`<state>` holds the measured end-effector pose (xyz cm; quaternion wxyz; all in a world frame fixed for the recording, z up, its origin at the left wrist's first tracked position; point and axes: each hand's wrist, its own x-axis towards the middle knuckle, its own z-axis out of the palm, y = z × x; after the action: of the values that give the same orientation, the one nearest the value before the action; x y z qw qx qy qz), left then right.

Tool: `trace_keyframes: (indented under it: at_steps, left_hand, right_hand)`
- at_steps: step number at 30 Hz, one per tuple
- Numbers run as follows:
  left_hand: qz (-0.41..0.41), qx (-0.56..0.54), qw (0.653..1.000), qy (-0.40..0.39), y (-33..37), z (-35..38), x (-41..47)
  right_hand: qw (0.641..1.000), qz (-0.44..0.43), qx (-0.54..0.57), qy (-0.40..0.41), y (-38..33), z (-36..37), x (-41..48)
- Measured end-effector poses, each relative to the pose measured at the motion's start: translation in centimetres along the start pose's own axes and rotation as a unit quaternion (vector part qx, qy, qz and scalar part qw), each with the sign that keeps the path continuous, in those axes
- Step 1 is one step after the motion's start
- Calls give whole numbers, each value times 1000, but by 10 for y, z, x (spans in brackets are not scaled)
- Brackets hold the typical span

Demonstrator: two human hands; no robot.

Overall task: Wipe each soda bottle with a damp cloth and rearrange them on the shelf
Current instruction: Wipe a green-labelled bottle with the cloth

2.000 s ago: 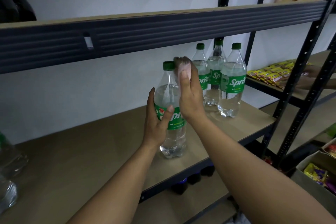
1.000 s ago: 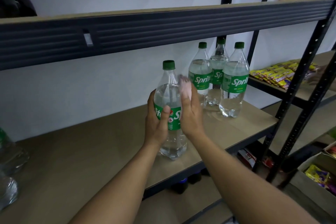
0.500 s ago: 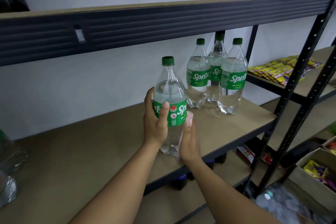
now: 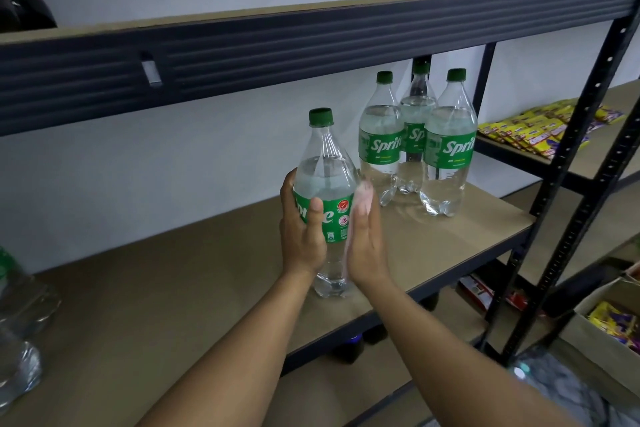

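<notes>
A clear Sprite bottle [image 4: 325, 163] with a green cap and label stands upright near the front of the brown shelf board [image 4: 173, 305]. My left hand [image 4: 303, 236] grips it around the label from the left. My right hand [image 4: 367, 246] lies flat against the bottle's right side with straight fingers and presses a pale pink cloth [image 4: 365, 192] onto it. The cloth shows only at my fingertips and along the palm's edge. Three more Sprite bottles [image 4: 381, 146] stand together at the shelf's back right, apart from the held one.
Clear bottles [image 4: 17, 305] sit at the shelf's far left edge. A dark shelf beam [image 4: 311, 45] hangs overhead. Black uprights [image 4: 571, 166] frame the right end. Yellow snack packets [image 4: 540, 128] lie on the neighbouring shelf, above a cardboard box [image 4: 609, 322] of sweets.
My right hand slid the cloth from the bottle's neck down to its lower body, then back up to label height. The label has turned in my left hand.
</notes>
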<state>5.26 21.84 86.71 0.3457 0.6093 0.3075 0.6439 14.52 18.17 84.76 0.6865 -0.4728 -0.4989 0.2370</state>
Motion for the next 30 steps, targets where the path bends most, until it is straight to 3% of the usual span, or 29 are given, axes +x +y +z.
trace_keyframes:
  at_steps: [5,8,16,21,25,27,30]
  left_hand:
    - [-7,-17,1000,-1,-1,0,-1]
    - [-6,-20,1000,-1,2,0,-2]
    - [-3,-2,1000,10,1,0,-2]
    - [-2,-2,1000,18,6,2,-4]
    - [-3,-8,1000,15,6,3,-4]
    - [5,-4,1000,19,4,4,-4]
    - [23,31,999,37,2,7,-6]
  right_hand:
    - [988,-143,-51,-4,-74,5,61]
    - [976,-205,-74,-9,-67,4,59]
    - [1000,14,-15,-8,33,-5,-31]
    - [999,-29,-27,15,-28,1,27]
    - [988,-138,-73,-3,-83,3,69]
    - [982,-171,-77,-5,-78,3,71]
    - [988,-140,-65,23,-40,3,49]
